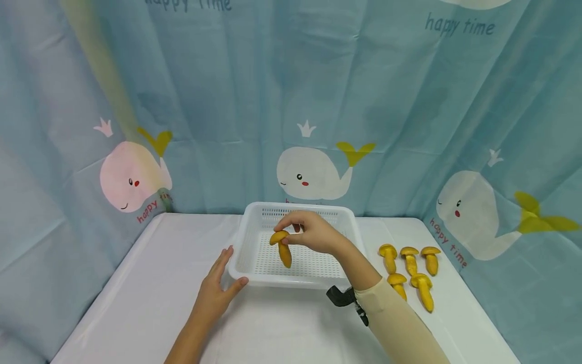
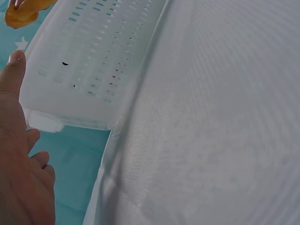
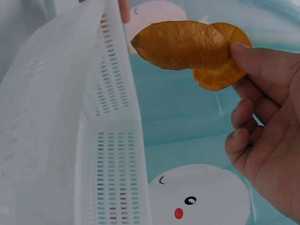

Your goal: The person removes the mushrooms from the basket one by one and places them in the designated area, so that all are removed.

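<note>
A yellow-brown mushroom [image 1: 284,253] hangs stem-down over the white plastic basket [image 1: 291,279]. My right hand [image 1: 313,232] pinches it near the cap between thumb and fingers. In the right wrist view the mushroom [image 3: 183,46] shows its thick stem and curved cap, with the thumb of the right hand [image 3: 269,117] pressed on it. My left hand [image 1: 215,288] is at the basket's left front corner, fingers extended along its side and thumb near the front rim. The left wrist view shows the left hand [image 2: 23,154] beside the perforated basket wall [image 2: 89,61].
Several more mushrooms [image 1: 423,290] lie in two rows on the white table [image 1: 182,253], right of the basket; my right forearm partly covers one. A blue curtain [image 1: 218,167] printed with whales closes off the back and both sides. A black strap device [image 1: 341,297] sits at the right wrist.
</note>
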Tool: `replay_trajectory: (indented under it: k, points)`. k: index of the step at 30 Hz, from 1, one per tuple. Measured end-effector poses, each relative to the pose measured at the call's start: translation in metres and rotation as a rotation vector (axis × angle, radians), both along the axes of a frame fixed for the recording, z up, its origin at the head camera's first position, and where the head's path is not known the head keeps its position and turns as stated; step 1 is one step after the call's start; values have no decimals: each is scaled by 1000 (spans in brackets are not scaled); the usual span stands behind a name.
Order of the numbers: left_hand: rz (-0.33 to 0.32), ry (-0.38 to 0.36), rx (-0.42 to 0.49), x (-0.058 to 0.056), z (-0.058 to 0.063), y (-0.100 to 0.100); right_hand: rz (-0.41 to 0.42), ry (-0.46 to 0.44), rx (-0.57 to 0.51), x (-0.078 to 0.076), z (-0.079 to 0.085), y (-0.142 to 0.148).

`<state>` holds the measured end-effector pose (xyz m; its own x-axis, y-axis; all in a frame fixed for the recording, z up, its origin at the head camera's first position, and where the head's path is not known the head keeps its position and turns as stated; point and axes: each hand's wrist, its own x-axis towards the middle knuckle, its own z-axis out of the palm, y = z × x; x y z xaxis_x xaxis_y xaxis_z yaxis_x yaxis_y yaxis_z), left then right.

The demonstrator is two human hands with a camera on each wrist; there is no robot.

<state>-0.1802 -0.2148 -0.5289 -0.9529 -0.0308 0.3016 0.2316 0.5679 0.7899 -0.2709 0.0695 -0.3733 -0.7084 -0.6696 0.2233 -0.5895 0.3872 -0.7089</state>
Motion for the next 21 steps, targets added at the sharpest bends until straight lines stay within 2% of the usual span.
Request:
replay_trajectory:
  k: [8, 21]
  points:
    - [12, 5, -7, 0, -1, 0, -32, 30, -33, 13, -3, 11]
    - [-11, 9, 9, 1, -3, -1, -106, 187, -64, 39, -13, 30]
